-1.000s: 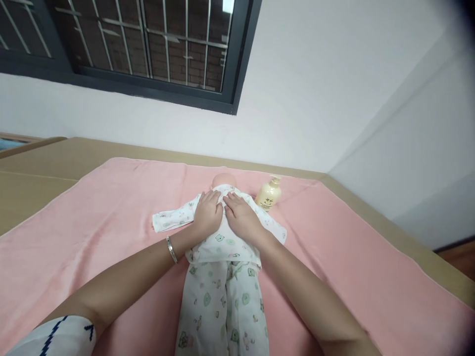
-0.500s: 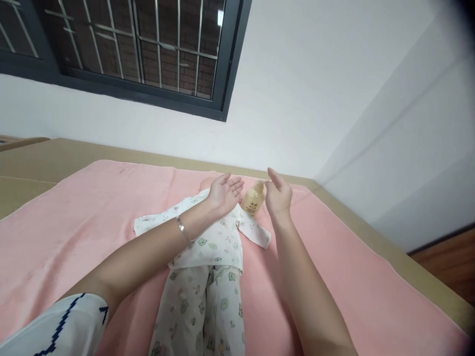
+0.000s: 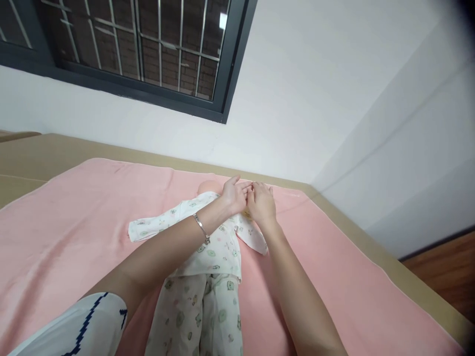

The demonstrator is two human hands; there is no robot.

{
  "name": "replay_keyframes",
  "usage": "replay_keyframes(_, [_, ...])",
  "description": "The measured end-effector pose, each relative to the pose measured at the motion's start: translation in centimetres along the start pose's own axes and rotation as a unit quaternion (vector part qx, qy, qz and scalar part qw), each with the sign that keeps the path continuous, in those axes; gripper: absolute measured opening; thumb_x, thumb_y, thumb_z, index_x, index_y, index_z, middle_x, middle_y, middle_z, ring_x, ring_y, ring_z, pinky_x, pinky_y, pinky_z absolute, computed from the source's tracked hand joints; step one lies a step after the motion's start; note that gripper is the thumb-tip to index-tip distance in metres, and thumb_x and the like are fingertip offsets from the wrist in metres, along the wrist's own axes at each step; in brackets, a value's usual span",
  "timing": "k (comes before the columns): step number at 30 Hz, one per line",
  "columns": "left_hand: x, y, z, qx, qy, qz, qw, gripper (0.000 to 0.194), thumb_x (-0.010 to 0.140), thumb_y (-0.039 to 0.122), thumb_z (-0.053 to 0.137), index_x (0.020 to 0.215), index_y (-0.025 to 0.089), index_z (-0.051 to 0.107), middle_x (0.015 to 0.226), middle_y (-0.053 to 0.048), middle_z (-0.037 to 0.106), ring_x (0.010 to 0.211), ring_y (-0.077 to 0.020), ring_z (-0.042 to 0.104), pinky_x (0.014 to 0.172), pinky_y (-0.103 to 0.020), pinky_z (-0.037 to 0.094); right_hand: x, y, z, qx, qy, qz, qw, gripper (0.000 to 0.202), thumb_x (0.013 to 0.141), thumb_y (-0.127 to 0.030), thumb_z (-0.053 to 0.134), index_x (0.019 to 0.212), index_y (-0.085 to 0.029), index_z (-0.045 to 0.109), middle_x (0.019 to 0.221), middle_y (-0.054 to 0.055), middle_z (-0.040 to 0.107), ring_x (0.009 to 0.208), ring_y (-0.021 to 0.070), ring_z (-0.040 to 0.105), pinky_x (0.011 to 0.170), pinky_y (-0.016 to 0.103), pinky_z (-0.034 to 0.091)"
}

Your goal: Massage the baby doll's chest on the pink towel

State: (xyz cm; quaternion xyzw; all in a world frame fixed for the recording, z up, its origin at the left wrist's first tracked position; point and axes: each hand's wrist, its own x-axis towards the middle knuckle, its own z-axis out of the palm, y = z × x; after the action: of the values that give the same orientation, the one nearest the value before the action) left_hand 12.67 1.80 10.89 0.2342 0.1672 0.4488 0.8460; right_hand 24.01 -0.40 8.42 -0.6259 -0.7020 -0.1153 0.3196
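Observation:
My left hand [image 3: 235, 196] is held palm up with its fingers stretched out, nothing visible on the palm. Its fingertips come close to my right hand [image 3: 261, 201], whose bent fingers lie over the top of a yellowish pump bottle. Only a small strip of the pump bottle [image 3: 246, 213] shows between the hands; its pump head is hidden. Below my left forearm lies a doll in a white patterned top [image 3: 222, 252] and matching trousers [image 3: 220, 316]. The doll's head [image 3: 210, 187] is partly covered by my left hand.
A pink blanket [image 3: 326, 267] with a few folds lies under the doll, on a beige padded surface [image 3: 67, 148]. Behind it rises a white wall [image 3: 282, 109] with a dark-framed barred window [image 3: 226, 84]. Brown wood [image 3: 445, 267] shows at the right.
My right hand has moved left onto the pump bottle, hiding most of it. My left hand has shifted slightly right, still palm up, toward the bottle.

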Motion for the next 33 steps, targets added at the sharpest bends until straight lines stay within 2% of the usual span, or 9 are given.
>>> replay_keyframes(5, [-2.5, 1.1, -1.3, 0.016, 0.026, 0.000, 1.000, 0.056, 0.093, 0.046, 0.038, 0.129, 0.008, 0.057, 0.130, -0.019, 0.063, 0.123, -0.0235, 0.062, 0.099, -0.031, 0.054, 0.5, -0.8, 0.0, -0.057, 0.014, 0.020, 0.998, 0.046, 0.102, -0.034, 0.026, 0.117, -0.010, 0.062, 0.125, 0.020, 0.063, 0.125, 0.0312, 0.052, 0.115, 0.058, 0.022])
replay_keyframes(12, [-8.9, 3.5, -1.9, 0.080, 0.078, -0.033, 0.993, 0.058, 0.089, 0.042, 0.039, 0.132, 0.007, 0.055, 0.135, -0.022, 0.060, 0.132, -0.0266, 0.055, 0.110, -0.036, 0.045, 2.3, -2.4, -0.8, -0.099, -0.022, 0.073, 0.992, 0.055, 0.104, -0.041, 0.022, 0.102, -0.012, 0.068, 0.109, 0.022, 0.070, 0.112, 0.0334, 0.062, 0.114, 0.063, 0.018])
replay_keyframes(16, [-12.7, 5.5, -1.0, 0.068, 0.091, -0.053, 0.992, 0.055, 0.090, 0.038, 0.038, 0.132, 0.006, 0.053, 0.137, -0.021, 0.059, 0.131, -0.0263, 0.056, 0.112, -0.037, 0.043, 2.5, -2.7, -1.1, -0.100, -0.070, 0.089, 0.989, 0.054, 0.104, -0.041, 0.022, 0.112, -0.011, 0.066, 0.123, 0.023, 0.065, 0.126, 0.0346, 0.054, 0.115, 0.064, 0.017])
replay_keyframes(21, [-16.7, 7.9, 0.3, 0.109, 0.010, 0.037, 0.993, 0.053, 0.094, 0.037, 0.032, 0.136, 0.011, 0.051, 0.135, -0.018, 0.060, 0.133, -0.0293, 0.054, 0.109, -0.045, 0.046, 1.5, -2.6, 0.3, -0.121, -0.082, 0.082, 0.986, 0.058, 0.101, -0.047, 0.029, 0.138, -0.009, 0.052, 0.149, 0.025, 0.042, 0.143, 0.0379, 0.033, 0.114, 0.068, 0.017])
replay_keyframes(23, [-17.6, 8.3, 0.1, 0.160, 0.005, 0.094, 0.983, 0.053, 0.096, 0.041, 0.031, 0.136, 0.015, 0.053, 0.134, -0.016, 0.060, 0.137, -0.0325, 0.049, 0.109, -0.051, 0.045, 1.1, -2.7, 0.7, -0.132, -0.077, 0.089, 0.984, 0.064, 0.099, -0.051, 0.035, 0.143, -0.007, 0.047, 0.154, 0.025, 0.034, 0.147, 0.0401, 0.025, 0.114, 0.070, 0.013])
replay_keyframes(25, [-17.9, 8.3, -0.3, 0.201, 0.015, 0.136, 0.970, 0.054, 0.096, 0.046, 0.031, 0.137, 0.018, 0.053, 0.135, -0.014, 0.060, 0.139, -0.0346, 0.045, 0.109, -0.055, 0.045, 0.7, -3.3, 0.4, -0.135, -0.068, 0.089, 0.984, 0.066, 0.096, -0.056, 0.041, 0.139, -0.007, 0.052, 0.155, 0.025, 0.033, 0.148, 0.0432, 0.018, 0.114, 0.072, 0.008])
replay_keyframes(27, [-17.9, 8.0, -0.8, 0.228, 0.021, 0.144, 0.963, 0.055, 0.097, 0.050, 0.029, 0.137, 0.020, 0.053, 0.137, -0.013, 0.058, 0.140, -0.0350, 0.044, 0.109, -0.055, 0.045, 0.1, -4.6, -0.7, -0.110, -0.068, 0.071, 0.989, 0.062, 0.097, -0.058, 0.039, 0.126, -0.010, 0.064, 0.154, 0.022, 0.036, 0.148, 0.0454, 0.016, 0.113, 0.074, 0.007])
replay_keyframes(30, [-17.6, 7.3, -0.9, 0.224, 0.028, 0.102, 0.969, 0.054, 0.098, 0.049, 0.029, 0.138, 0.021, 0.051, 0.139, -0.013, 0.057, 0.138, -0.0327, 0.047, 0.110, -0.051, 0.046, -1.2, -7.7, -3.5, 0.006, -0.099, 0.010, 0.995, 0.060, 0.100, -0.059, 0.028, 0.108, -0.020, 0.073, 0.152, 0.013, 0.043, 0.146, 0.0422, 0.026, 0.114, 0.073, 0.012])
replay_keyframes(33, [-17.7, 6.5, 0.0, 0.180, 0.058, 0.069, 0.979, 0.049, 0.098, 0.042, 0.032, 0.137, 0.018, 0.051, 0.135, -0.013, 0.060, 0.136, -0.0303, 0.050, 0.113, -0.048, 0.045, -3.4, -11.3, -5.8, 0.159, -0.102, -0.035, 0.981, 0.057, 0.101, -0.060, 0.029, 0.132, -0.025, 0.062, 0.151, 0.009, 0.045, 0.147, 0.0350, 0.029, 0.120, 0.064, 0.015])
